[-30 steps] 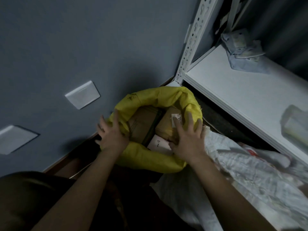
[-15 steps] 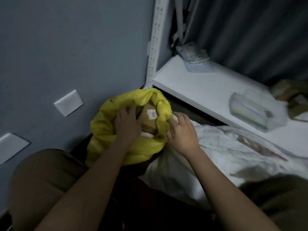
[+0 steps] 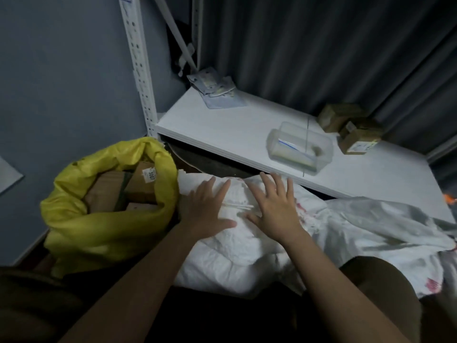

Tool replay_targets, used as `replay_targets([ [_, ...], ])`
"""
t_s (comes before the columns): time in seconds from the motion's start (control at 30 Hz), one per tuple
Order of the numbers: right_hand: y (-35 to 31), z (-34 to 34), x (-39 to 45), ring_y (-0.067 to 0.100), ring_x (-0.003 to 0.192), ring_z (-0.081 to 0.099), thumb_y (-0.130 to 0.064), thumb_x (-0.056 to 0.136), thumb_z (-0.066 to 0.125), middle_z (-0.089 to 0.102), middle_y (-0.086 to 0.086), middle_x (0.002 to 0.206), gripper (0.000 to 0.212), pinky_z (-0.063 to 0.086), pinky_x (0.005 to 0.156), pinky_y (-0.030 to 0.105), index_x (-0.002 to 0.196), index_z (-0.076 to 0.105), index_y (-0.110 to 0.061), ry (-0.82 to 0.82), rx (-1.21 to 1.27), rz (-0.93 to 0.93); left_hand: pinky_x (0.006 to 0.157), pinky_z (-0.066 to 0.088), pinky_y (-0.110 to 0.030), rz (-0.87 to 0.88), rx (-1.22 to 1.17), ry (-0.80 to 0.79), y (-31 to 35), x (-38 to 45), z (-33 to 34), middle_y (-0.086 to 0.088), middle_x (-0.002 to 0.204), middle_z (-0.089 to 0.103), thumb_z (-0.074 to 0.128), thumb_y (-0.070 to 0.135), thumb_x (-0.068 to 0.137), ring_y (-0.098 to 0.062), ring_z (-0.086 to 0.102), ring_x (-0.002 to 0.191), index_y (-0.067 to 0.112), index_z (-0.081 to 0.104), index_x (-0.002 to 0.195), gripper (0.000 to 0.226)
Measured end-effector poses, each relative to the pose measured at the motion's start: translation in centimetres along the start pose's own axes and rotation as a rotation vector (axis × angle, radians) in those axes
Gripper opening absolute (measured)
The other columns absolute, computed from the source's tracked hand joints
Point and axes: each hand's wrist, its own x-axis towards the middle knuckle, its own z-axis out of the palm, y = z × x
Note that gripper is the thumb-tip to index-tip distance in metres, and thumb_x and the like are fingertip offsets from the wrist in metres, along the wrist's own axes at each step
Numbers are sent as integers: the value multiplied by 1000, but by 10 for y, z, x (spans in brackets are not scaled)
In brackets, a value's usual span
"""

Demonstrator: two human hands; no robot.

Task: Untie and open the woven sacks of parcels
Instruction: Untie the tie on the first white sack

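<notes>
A yellow woven sack (image 3: 103, 229) stands open at the left, its mouth rolled down around brown cardboard parcels (image 3: 111, 191). Right of it lies a white woven sack (image 3: 237, 251) with red print, bulging and creased. My left hand (image 3: 205, 209) lies flat on the white sack's top, fingers straight and spread. My right hand (image 3: 277, 209) lies beside it on the same sack, fingers also spread. Neither hand grips anything. The white sack's mouth and any tie are not plainly visible.
A white shelf board (image 3: 222, 125) runs behind the sacks, carrying a clear plastic box (image 3: 299, 147), two small cardboard boxes (image 3: 351, 127) and flat packets (image 3: 215, 92). A perforated upright (image 3: 141, 78) stands at the shelf's left corner. A grey wall is at the left, a dark curtain behind.
Both hands left the yellow sack's mouth and moved right onto the white sack, now lying flat with spread fingers. The view swung right, showing more of the shelf.
</notes>
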Motion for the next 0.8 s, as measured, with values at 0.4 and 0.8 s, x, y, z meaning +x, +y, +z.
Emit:
replay_targets([
  [0.4, 76, 34, -49, 36, 145, -6, -86, 63, 41, -4, 1, 161, 98, -3, 111, 64, 148, 21, -42, -321, 202, -192, 116, 2, -53, -149, -147, 72, 44, 22, 85, -2, 157, -16, 49, 55, 89, -27, -12, 145, 40, -5, 148, 82],
  [0.8, 92, 14, -40, 18, 80, 61, -7, 88, 58, 71, 8, 88, 16, 40, 68, 26, 95, 72, -5, -128, 762, 95, 114, 2, -55, -296, -155, 42, 89, -49, 89, 0, 155, -27, 64, 63, 74, -30, -21, 143, 42, -18, 145, 111],
])
